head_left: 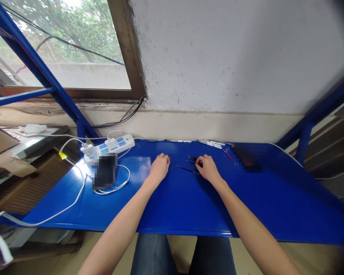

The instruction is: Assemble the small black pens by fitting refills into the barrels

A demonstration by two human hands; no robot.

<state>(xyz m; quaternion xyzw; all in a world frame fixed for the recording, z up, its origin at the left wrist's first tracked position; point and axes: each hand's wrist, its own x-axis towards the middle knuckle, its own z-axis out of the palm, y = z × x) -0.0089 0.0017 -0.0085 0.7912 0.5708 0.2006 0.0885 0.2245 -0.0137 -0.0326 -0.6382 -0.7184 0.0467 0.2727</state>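
Observation:
My left hand point(159, 167) rests on the blue table with its fingers curled together. A tiny dark tip shows at its fingertips, too small to name. Off to the right, my right hand point(208, 167) is closed, thumb and fingers pinching a slim black pen whose far part they cover. Another black pen point(187, 169) lies slanted on the table just below those fingers, its thin tip pointing left. Beyond them, along the back edge, lie several white pens point(214, 144) and a red pen point(227, 154).
On the left are a white power strip point(125, 142) with plugs, a blurred dark device point(105, 171) and a looped white cable point(126, 184). Another blurred dark object point(246, 157) lies at the right. Blue frame posts point(305, 139) flank the table point(172, 206); a wall stands behind.

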